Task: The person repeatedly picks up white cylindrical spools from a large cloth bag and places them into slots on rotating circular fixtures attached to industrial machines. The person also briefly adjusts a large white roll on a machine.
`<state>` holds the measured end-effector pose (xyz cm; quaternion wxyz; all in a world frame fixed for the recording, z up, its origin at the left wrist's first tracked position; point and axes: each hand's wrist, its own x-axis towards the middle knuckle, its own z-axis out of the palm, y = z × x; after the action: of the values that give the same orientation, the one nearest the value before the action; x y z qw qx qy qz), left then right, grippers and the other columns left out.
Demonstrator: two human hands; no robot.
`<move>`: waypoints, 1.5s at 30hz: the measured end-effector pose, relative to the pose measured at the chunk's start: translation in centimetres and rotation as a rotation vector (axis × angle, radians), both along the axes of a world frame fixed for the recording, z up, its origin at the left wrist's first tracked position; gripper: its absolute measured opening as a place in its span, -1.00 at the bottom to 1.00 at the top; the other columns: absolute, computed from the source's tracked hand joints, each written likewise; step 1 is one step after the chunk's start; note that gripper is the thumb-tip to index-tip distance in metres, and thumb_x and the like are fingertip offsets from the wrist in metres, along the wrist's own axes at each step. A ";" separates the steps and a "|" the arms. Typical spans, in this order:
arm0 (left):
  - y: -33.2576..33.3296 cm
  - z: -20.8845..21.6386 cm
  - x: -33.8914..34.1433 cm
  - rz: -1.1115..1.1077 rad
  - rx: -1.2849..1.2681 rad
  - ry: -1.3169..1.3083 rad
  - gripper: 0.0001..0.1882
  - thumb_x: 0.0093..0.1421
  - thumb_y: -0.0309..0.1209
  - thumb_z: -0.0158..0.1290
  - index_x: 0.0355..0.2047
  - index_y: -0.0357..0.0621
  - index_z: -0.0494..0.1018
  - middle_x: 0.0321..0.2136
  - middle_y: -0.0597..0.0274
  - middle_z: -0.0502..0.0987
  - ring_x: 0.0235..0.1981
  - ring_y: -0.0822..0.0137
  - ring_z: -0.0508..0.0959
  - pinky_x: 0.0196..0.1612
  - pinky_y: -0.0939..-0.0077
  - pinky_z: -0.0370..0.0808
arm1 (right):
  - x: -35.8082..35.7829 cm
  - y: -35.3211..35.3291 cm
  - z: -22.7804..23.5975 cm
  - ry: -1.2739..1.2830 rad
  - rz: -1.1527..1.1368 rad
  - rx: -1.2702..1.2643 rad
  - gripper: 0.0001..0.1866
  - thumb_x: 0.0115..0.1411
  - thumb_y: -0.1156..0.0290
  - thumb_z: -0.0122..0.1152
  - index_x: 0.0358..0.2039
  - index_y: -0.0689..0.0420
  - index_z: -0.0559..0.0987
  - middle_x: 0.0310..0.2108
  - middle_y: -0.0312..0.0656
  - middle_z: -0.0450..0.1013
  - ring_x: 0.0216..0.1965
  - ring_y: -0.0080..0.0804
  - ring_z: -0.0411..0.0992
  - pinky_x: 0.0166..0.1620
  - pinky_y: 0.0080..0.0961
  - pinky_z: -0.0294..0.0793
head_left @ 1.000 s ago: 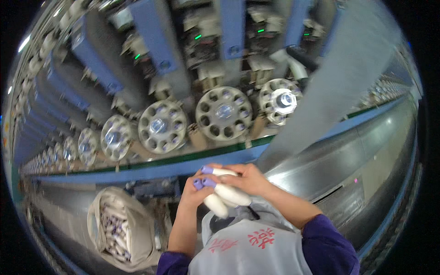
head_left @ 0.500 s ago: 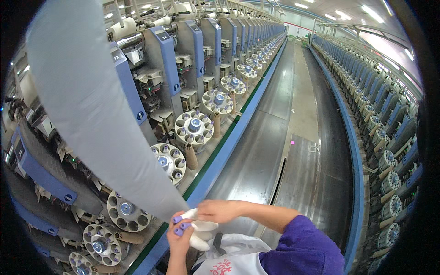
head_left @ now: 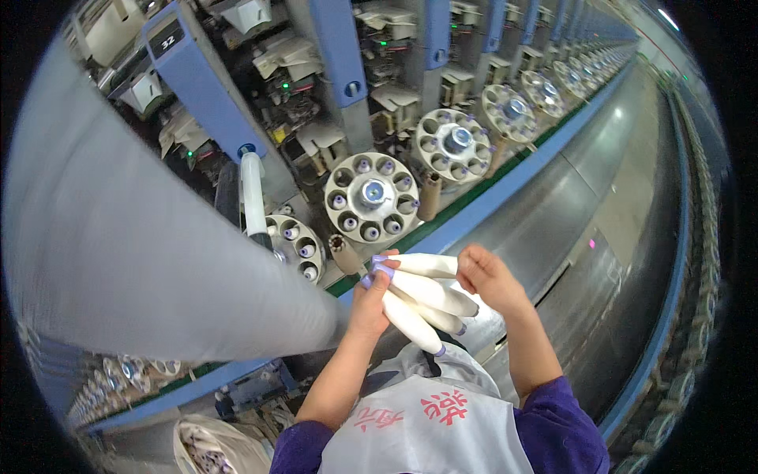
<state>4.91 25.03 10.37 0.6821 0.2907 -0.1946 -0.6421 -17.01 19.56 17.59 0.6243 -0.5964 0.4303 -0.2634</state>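
My left hand [head_left: 368, 304] grips a bunch of white yarn bobbins [head_left: 424, 299] with purple tube ends, fanned out to the right. My right hand [head_left: 488, 275] holds the upper bobbin of the bunch at its far end. Both hands are just in front of the blue rail [head_left: 474, 217] of the winding machine. The closest round bobbin magazine [head_left: 371, 196] is a little above my left hand, with purple-tipped tubes in its pockets. A white apron bag [head_left: 426, 426] hangs at my chest below the hands.
A wide grey column [head_left: 134, 261] fills the left. More round magazines [head_left: 455, 142] run along the machine to the upper right. Two brown empty tubes [head_left: 429, 197] stand at the rail. A grey aisle floor [head_left: 616, 237] lies right. A sack of bobbins [head_left: 217, 450] sits lower left.
The view has swung from along the aisle back onto the machine. My hands have risen toward the rail, and the bobbins now show fanned out between them.
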 end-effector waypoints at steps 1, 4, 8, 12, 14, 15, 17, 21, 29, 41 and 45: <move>-0.8 -0.5 0.6 0.042 0.008 -0.026 -0.57 0.25 -0.28 0.09 0.06 -0.24 0.35 -0.04 0.23 0.43 -0.01 0.35 0.41 0.11 0.33 0.35 | 0.9 -1.1 -0.4 0.011 0.008 0.006 -0.86 0.33 0.39 0.01 -0.31 0.15 0.50 -0.41 -0.37 0.45 -0.39 -0.59 0.32 -0.28 -0.62 0.34; -3.8 -1.4 1.1 0.193 0.037 -0.097 -0.56 0.24 -0.26 0.08 0.05 -0.23 0.35 -0.05 0.23 0.43 0.00 0.32 0.41 0.11 0.33 0.34 | 2.8 -5.2 -2.6 0.121 0.035 -0.319 -0.88 0.31 0.44 0.01 -0.31 0.18 0.49 -0.46 -0.34 0.41 -0.45 -0.57 0.31 -0.33 -0.59 0.37; -5.1 -0.9 2.8 0.246 0.150 -0.149 -0.51 0.22 -0.26 0.05 0.13 -0.14 0.30 -0.04 0.13 0.45 0.00 0.20 0.45 0.07 0.20 0.44 | 6.6 -9.5 -4.2 0.277 0.220 -0.458 -0.70 0.06 0.35 0.16 -0.14 0.03 0.56 -0.27 -0.13 0.52 -0.29 -0.18 0.51 -0.24 -0.25 0.50; -3.7 0.4 6.5 0.268 0.118 -0.276 -0.44 0.20 -0.24 -0.01 0.16 -0.22 0.23 0.00 -0.02 0.38 0.00 0.10 0.45 0.03 0.15 0.44 | 14.7 -9.1 -5.0 -0.022 0.286 -0.720 -0.81 0.10 0.35 0.04 -0.30 0.00 0.59 -0.32 -0.14 0.51 -0.26 -0.08 0.48 -0.24 -0.14 0.45; -1.5 0.4 8.9 0.328 0.245 -0.457 -0.43 0.25 -0.20 -0.06 0.20 -0.19 0.19 0.04 -0.05 0.35 0.00 0.07 0.44 0.02 0.12 0.43 | 18.9 -7.4 -6.3 -0.089 0.246 -0.735 -0.87 0.04 0.34 0.16 -0.41 0.07 0.58 -0.41 -0.14 0.52 -0.39 -0.20 0.49 -0.35 -0.30 0.45; -0.3 0.2 10.1 0.348 0.306 -0.525 -0.43 0.27 -0.18 -0.08 0.22 -0.18 0.17 0.06 -0.07 0.33 0.00 0.05 0.44 0.02 0.11 0.43 | 20.9 -7.0 -7.2 -0.171 0.305 -0.669 -0.53 0.14 -0.07 0.17 -0.64 0.04 0.69 -0.68 -0.18 0.51 -0.69 -0.25 0.42 -0.56 -0.22 0.40; 1.5 -0.4 12.5 0.371 0.407 -0.619 -0.41 0.32 -0.13 -0.12 0.26 -0.16 0.13 0.10 -0.10 0.30 0.01 0.02 0.44 0.01 0.08 0.42 | 24.3 -5.7 -8.6 -0.255 0.297 -0.595 -0.54 0.16 -0.03 0.18 -0.68 0.05 0.63 -0.74 -0.22 0.43 -0.71 -0.26 0.35 -0.58 -0.27 0.33; 3.9 0.5 16.2 0.465 0.661 -0.651 -0.47 0.40 -0.09 -0.33 0.23 -0.16 0.18 0.12 -0.11 0.29 0.00 -0.01 0.43 0.13 0.04 0.32 | 29.5 -5.3 -7.8 -0.256 0.656 -0.243 -0.69 0.17 0.13 0.23 -0.46 0.13 0.67 -0.60 -0.21 0.52 -0.66 -0.40 0.37 -0.55 -0.42 0.35; 5.6 5.3 20.3 1.013 0.471 -0.889 -0.58 0.10 -0.52 0.09 0.01 -0.25 0.40 -0.15 0.16 0.53 -0.18 0.28 0.54 -0.05 0.47 0.46 | 37.0 -0.9 -3.6 -0.353 0.578 -0.076 -0.82 0.11 0.32 0.25 -0.35 0.16 0.59 -0.35 -0.15 0.50 -0.29 -0.34 0.48 -0.20 -0.36 0.46; 7.5 3.8 32.6 0.767 0.412 -0.857 -0.72 -0.02 -0.47 0.24 -0.26 -0.28 0.56 -0.09 0.26 0.51 -0.22 0.45 0.51 -0.13 0.54 0.45 | 43.8 -6.4 -3.9 -0.214 0.825 0.544 -0.87 0.23 0.35 0.15 -0.38 0.14 0.54 -0.55 -0.47 0.32 -0.52 -0.67 0.17 -0.41 -0.65 0.17; 5.7 1.4 33.4 0.685 0.377 -1.096 -0.73 0.00 -0.47 0.23 -0.25 -0.28 0.56 -0.01 0.25 0.47 -0.16 0.43 0.51 -0.09 0.56 0.43 | 43.9 -7.6 -6.0 -0.211 0.600 0.473 -0.87 0.23 0.40 0.13 -0.44 0.14 0.50 -0.54 -0.44 0.32 -0.50 -0.64 0.19 -0.39 -0.62 0.20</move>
<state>38.35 30.69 11.80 0.5877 0.7338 -0.2940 -0.1721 26.94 11.96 11.60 0.8346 -0.5049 0.2191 -0.0225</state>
